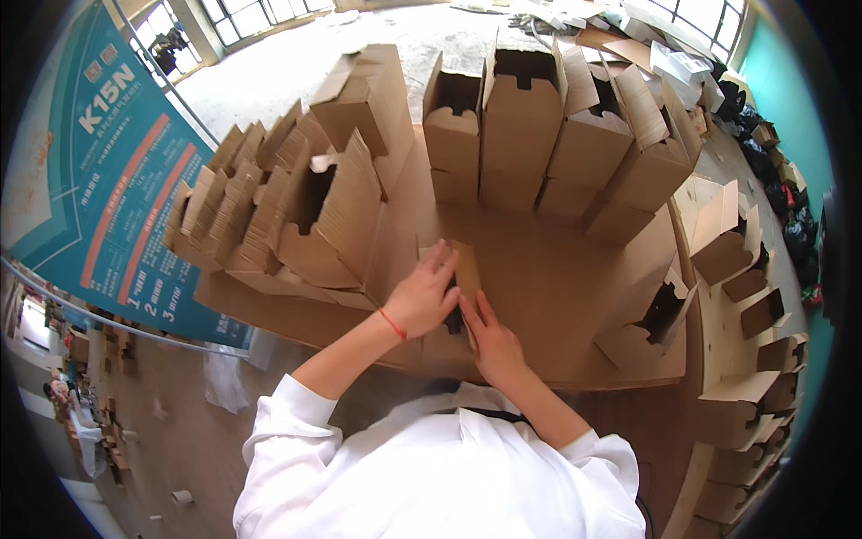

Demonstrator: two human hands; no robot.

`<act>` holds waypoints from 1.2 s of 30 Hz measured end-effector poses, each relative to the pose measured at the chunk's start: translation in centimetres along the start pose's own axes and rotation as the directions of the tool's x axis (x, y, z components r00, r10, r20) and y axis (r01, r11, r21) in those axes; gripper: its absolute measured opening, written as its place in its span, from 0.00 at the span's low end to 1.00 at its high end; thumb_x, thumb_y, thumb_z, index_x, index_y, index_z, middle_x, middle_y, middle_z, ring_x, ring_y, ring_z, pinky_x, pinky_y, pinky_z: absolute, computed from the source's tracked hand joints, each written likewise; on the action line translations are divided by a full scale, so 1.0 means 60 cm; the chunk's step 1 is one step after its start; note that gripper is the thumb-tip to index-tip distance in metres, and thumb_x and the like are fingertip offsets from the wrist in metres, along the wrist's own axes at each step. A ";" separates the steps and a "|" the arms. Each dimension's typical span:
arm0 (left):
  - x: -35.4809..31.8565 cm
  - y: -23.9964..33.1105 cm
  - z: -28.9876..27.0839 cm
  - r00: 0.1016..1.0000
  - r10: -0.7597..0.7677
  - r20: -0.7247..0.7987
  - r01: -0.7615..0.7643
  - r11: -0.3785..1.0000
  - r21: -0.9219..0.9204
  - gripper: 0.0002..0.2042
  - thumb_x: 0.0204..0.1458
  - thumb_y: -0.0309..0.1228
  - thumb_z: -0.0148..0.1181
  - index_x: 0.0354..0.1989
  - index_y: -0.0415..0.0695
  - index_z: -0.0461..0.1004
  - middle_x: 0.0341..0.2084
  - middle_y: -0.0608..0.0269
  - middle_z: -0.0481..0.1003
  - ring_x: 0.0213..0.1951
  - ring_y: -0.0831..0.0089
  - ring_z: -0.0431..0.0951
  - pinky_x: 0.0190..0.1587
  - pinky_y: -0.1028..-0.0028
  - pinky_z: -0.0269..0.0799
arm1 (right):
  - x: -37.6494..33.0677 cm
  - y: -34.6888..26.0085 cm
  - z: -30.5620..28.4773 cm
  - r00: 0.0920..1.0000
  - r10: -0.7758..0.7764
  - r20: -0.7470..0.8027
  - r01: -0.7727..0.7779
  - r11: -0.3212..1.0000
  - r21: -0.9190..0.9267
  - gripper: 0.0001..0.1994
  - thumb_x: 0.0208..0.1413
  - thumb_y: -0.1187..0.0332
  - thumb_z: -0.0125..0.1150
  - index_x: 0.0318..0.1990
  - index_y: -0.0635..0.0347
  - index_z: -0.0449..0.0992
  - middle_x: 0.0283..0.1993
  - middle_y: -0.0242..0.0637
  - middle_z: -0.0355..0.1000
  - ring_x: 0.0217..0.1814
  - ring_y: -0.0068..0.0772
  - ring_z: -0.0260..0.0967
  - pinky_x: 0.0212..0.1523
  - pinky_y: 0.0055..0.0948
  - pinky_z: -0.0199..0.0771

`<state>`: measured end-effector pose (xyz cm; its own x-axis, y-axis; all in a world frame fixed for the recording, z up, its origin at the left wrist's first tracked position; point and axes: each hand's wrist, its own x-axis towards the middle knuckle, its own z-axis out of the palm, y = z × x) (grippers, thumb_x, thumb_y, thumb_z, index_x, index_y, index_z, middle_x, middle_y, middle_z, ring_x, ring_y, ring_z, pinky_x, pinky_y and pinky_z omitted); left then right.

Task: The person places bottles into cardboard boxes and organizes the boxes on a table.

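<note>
A small open cardboard box [467,266] stands at the near side of the brown table, with a dark opening facing me. My left hand [422,295], a red string round its wrist, lies across the box's left and top edge with fingers stretched out. On the box's right wall is my right hand [498,349], its thumb and forefinger at the wall's near edge. The two hands partly cover the opening, so what is inside cannot be made out.
Tall open cartons [521,135] line the table's far edge. More cartons [328,211] are packed together at the left, with a taller one [364,99] behind. One open box [660,314] sits near the right corner. A blue banner [117,171] stands left; several boxes [741,395] line the right side.
</note>
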<state>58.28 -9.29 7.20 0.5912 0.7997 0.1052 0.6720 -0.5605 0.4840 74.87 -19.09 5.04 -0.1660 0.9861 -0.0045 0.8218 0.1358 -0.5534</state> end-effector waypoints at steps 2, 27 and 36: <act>-0.018 0.056 0.019 0.998 0.007 0.059 0.002 0.988 -0.155 0.32 0.56 0.37 0.51 0.68 0.44 0.48 0.68 0.46 0.43 0.69 0.46 0.42 0.65 0.54 0.51 | -0.053 0.018 0.000 1.000 0.022 -0.010 -0.022 0.997 -0.067 0.31 0.52 0.74 0.55 0.66 0.47 0.57 0.69 0.48 0.50 0.54 0.56 0.67 0.47 0.44 0.74; -0.011 0.110 0.132 0.988 -0.056 0.145 0.005 0.945 0.328 0.43 0.51 0.57 0.50 0.69 0.42 0.46 0.69 0.52 0.44 0.70 0.59 0.43 0.63 0.37 0.36 | -0.118 0.243 -0.186 0.747 0.315 -0.585 -0.519 0.827 -0.217 0.14 0.55 0.67 0.56 0.46 0.64 0.75 0.23 0.45 0.73 0.27 0.50 0.68 0.39 0.41 0.68; -0.143 0.125 0.146 0.998 0.043 -0.048 -0.025 0.947 0.321 0.41 0.37 0.44 0.69 0.65 0.57 0.59 0.66 0.61 0.53 0.67 0.63 0.53 0.64 0.42 0.45 | -0.088 0.166 -0.116 0.838 0.019 -0.545 -0.138 0.974 -0.178 0.17 0.53 0.70 0.57 0.52 0.60 0.72 0.30 0.45 0.74 0.31 0.49 0.70 0.35 0.42 0.70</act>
<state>62.17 -22.22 2.30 0.5974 0.7842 0.1677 0.7643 -0.6201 0.1771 87.73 -22.26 5.31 0.1738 0.8813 0.4394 0.9204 0.0133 -0.3907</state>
